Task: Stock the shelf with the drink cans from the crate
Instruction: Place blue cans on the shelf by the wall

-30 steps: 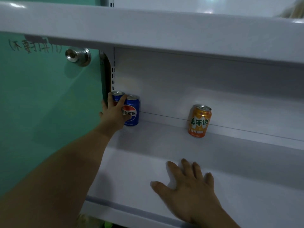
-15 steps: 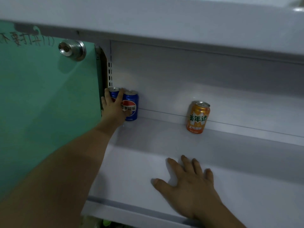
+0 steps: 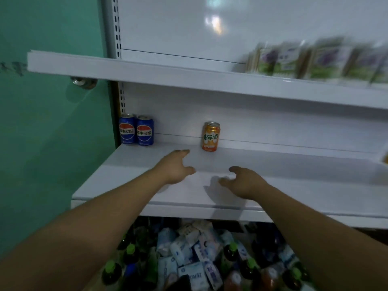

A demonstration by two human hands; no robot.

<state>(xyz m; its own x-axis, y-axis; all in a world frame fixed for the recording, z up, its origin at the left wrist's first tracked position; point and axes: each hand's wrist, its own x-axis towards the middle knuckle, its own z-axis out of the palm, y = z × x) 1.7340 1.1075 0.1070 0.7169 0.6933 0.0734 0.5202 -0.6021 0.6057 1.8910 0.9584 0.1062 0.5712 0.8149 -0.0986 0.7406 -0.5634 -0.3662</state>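
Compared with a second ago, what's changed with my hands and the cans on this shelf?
The left hand let go of the two blue cans and drew back toward the shelf front, now holding nothing. The right hand, flat on the shelf before, now has loosely curled fingers. Both blue cans stay upright side by side at the back left; the orange can has not moved.

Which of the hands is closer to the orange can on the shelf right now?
Left. The left hand is just in front and left of the orange can; the right hand is farther forward, to its right.
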